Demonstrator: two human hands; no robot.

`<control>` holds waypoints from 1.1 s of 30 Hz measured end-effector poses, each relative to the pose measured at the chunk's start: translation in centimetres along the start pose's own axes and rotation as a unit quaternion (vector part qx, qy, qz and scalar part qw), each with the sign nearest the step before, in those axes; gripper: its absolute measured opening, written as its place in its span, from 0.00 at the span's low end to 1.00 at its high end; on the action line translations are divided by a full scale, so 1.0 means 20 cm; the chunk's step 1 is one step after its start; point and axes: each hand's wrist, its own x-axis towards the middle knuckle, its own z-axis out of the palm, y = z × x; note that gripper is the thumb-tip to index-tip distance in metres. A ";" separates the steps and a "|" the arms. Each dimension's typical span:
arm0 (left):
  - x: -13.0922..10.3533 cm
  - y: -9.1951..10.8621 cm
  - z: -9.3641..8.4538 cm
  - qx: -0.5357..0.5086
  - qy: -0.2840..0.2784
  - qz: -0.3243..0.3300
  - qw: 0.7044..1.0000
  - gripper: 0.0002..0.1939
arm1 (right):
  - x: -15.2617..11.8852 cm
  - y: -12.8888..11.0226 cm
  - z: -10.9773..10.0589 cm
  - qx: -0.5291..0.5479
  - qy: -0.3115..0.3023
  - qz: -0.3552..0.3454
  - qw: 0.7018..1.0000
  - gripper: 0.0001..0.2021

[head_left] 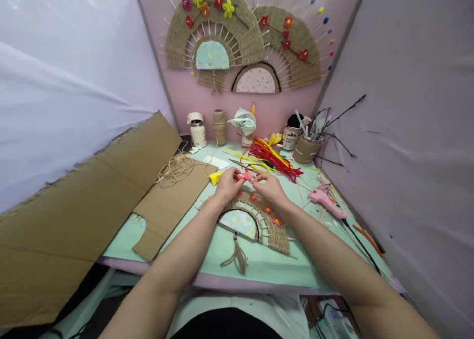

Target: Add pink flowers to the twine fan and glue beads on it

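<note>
Between my fingertips is a small pinkish-red soft-looking piece (244,176), whose exact kind I cannot make out. My left hand (228,185) pinches its left side, and my right hand (268,187) has closed fingers at its right end. Below both hands, a fan-shaped woven twine piece (278,236) lies on the table, partly hidden by my hands and forearms. It carries red flowers (267,209), a pale floral half-round centre (239,222) and a twine tassel (236,256). A small yellow lump (215,178) rests just left of my left hand.
Scissors (255,166) and red, orange and yellow pipe cleaners (276,158) lie beyond my hands. A pink glue gun (329,203) is at right, near a pot of sticks (308,148). Cardboard (174,200) and tangled twine (177,170) occupy the left. Finished fans (246,37) hang behind.
</note>
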 end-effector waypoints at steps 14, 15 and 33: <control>-0.03 0.06 -0.04 -0.066 -0.005 0.080 0.995 0.11 | -0.01 -0.04 -0.01 0.216 -0.058 0.095 0.970 0.12; -0.04 0.08 -0.03 -0.088 -0.018 0.088 0.992 0.11 | -0.01 -0.04 0.00 0.221 -0.063 0.096 0.969 0.12; -0.02 0.06 -0.02 -0.474 -0.040 -0.156 0.866 0.15 | -0.03 -0.07 0.01 0.200 -0.060 0.124 0.970 0.09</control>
